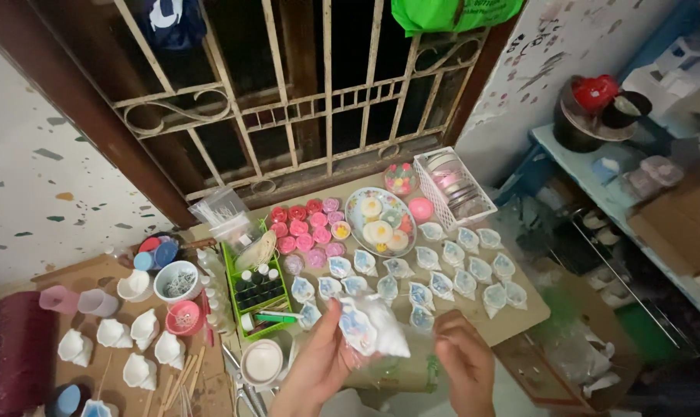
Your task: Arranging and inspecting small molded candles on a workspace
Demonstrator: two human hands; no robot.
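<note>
My left hand (pixel 319 363) holds up a white conch shell (pixel 369 326) filled with pale blue material, low in the middle of the view. My right hand (pixel 464 359) sits just right of it, fingers curled, close to the shell's pointed end; whether it touches the shell is unclear. Behind the hands, rows of several similar filled shells (pixel 442 266) lie on the brown board (pixel 531 309).
An oval plate (pixel 358 202) of flower-shaped pieces, several pink and red round pieces (pixel 304 226), a white wire basket (pixel 454 185), a green tray of small bottles (pixel 257 289), bowls (pixel 176 279) and empty white shells (pixel 130 344) at left. A metal window grille behind; shelves at right.
</note>
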